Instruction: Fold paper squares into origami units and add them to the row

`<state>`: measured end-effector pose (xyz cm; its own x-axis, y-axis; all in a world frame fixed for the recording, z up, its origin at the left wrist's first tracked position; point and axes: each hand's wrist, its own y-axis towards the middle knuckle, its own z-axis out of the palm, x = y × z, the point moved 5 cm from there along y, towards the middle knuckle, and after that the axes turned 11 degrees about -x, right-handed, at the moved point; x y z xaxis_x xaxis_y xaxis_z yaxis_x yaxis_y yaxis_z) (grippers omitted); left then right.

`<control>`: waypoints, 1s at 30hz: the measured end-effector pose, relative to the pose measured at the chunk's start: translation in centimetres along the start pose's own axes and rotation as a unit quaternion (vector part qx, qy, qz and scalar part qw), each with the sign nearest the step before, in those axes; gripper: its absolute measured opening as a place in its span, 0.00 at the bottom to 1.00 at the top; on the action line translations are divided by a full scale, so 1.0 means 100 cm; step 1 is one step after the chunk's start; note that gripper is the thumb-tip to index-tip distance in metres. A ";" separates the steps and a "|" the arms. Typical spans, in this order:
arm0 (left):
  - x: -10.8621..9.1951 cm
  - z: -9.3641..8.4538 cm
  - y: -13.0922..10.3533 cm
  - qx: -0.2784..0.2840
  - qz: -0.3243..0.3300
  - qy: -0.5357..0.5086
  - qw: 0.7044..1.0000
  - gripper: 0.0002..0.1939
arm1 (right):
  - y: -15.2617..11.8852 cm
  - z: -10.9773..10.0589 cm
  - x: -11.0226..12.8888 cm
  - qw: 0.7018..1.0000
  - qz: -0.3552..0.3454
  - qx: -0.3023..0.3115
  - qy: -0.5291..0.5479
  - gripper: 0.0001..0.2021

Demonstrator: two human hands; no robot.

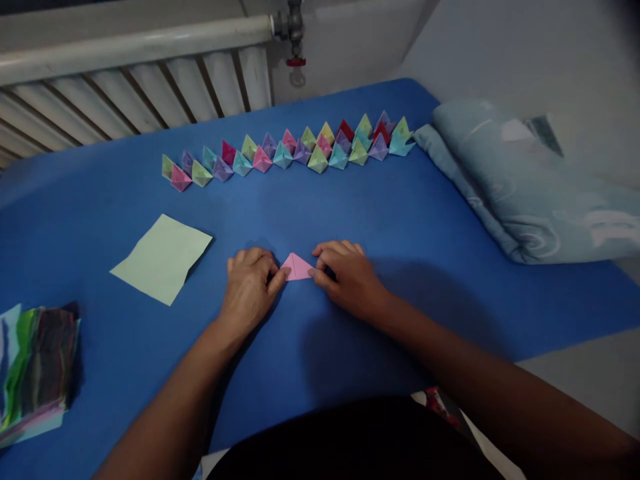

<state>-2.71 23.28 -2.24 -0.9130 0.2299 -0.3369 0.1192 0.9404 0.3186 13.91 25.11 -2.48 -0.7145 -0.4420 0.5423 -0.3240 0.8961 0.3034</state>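
Blue and plain, the desk [325,213] ran back toward a pale radiator [140,47] and a pipe valve [295,30]. Taking the middle of the clock as the spot between the hands, that was where a small pink paper [297,268] lay, folded into a triangle with a line down its face and, as I judged it, only partway worked. The left hand [250,283] had its grip closed on the nine o'clock corner, thumb on top; the right hand [350,273] touched the three o'clock corner with its thumb, a gap showing under the curled forefinger, and I could not tell whether that grip pinched.

Done already, it seemed, were the many-coloured folded pieces [283,155], standing in a close double line from ten to one o'clock. Left unfolded were a pale green sheet [161,260] at nine and a stack of coloured sheets [50,367] at eight. At two o'clock, a bundled blue-grey cloth [530,200] covered the desk's edge.
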 end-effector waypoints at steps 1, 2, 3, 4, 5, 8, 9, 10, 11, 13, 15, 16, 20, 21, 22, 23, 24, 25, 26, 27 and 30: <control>0.000 0.000 0.000 0.000 0.001 0.003 1.000 0.14 | 0.000 0.000 0.000 1.000 -0.001 -0.001 -0.004 0.08; -0.001 0.000 0.000 0.001 0.001 0.005 1.000 0.13 | 0.000 0.000 0.000 1.000 -0.002 -0.003 -0.008 0.08; -0.001 0.000 0.000 0.002 0.001 0.008 1.000 0.13 | -0.001 0.000 0.000 1.000 -0.005 -0.006 -0.013 0.07; -0.001 0.000 0.000 0.004 0.000 0.010 1.000 0.13 | -0.002 0.000 0.000 1.000 -0.013 -0.009 -0.018 0.06; -0.001 0.000 0.000 0.006 -0.002 0.011 1.000 0.13 | -0.002 0.000 0.001 0.999 -0.027 -0.012 -0.022 0.05; -0.001 0.000 0.001 0.010 -0.005 0.009 1.000 0.14 | -0.006 0.002 0.006 0.993 -0.111 -0.019 -0.038 0.09; -0.001 0.000 0.001 0.011 -0.006 0.008 1.000 0.14 | -0.008 0.004 0.008 0.988 -0.144 -0.016 -0.045 0.12; -0.001 0.000 0.001 0.012 -0.007 0.007 1.000 0.14 | -0.009 0.005 0.010 0.983 -0.174 -0.012 -0.051 0.15; -0.001 0.000 0.001 0.011 -0.007 0.007 1.000 0.14 | -0.010 0.007 0.011 0.979 -0.197 -0.005 -0.059 0.17; -0.001 0.000 0.001 0.009 -0.006 0.010 1.000 0.14 | -0.012 0.010 0.012 0.972 -0.224 0.018 -0.072 0.19; -0.001 0.000 0.000 0.007 -0.001 0.012 1.000 0.15 | -0.012 0.011 0.012 0.970 -0.226 0.044 -0.079 0.19; -0.001 0.000 0.000 0.007 0.001 0.011 1.000 0.15 | -0.011 0.012 0.012 0.971 -0.220 0.056 -0.080 0.18; 0.003 0.000 -0.002 -0.001 -0.002 0.011 1.000 0.15 | -0.009 0.011 0.011 0.975 -0.193 0.089 -0.072 0.19; 0.004 0.000 -0.002 -0.003 0.000 0.019 1.000 0.15 | -0.009 0.011 0.011 0.975 -0.188 0.093 -0.069 0.19; 0.005 0.000 -0.002 -0.005 0.005 0.030 1.000 0.16 | -0.008 0.010 0.011 0.976 -0.184 0.095 -0.068 0.19; 0.006 0.000 -0.002 -0.007 0.011 0.044 0.999 0.16 | -0.008 0.010 0.010 0.976 -0.182 0.095 -0.068 0.19; 0.007 0.000 -0.002 -0.009 0.018 0.057 0.998 0.17 | -0.008 0.010 0.010 0.976 -0.183 0.094 -0.070 0.19; 0.008 0.000 -0.002 -0.012 0.024 0.067 0.997 0.17 | -0.008 0.010 0.010 0.976 -0.185 0.093 -0.072 0.19; 0.009 0.000 -0.001 -0.014 0.029 0.075 0.997 0.17 | -0.009 0.010 0.010 0.975 -0.188 0.093 -0.075 0.19; 0.010 -0.001 -0.001 -0.017 0.034 0.082 0.996 0.18 | -0.009 0.010 0.010 0.974 -0.190 0.093 -0.077 0.19; 0.011 -0.006 -0.004 -0.035 0.041 0.104 0.993 0.17 | -0.009 0.009 0.010 0.975 -0.193 0.084 -0.071 0.19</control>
<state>-4.01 23.03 -2.19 -0.9629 0.2422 -0.1187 0.1769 0.8993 0.4000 12.94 23.88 -2.91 -0.5940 -0.7485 0.2949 -0.6747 0.6631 0.3241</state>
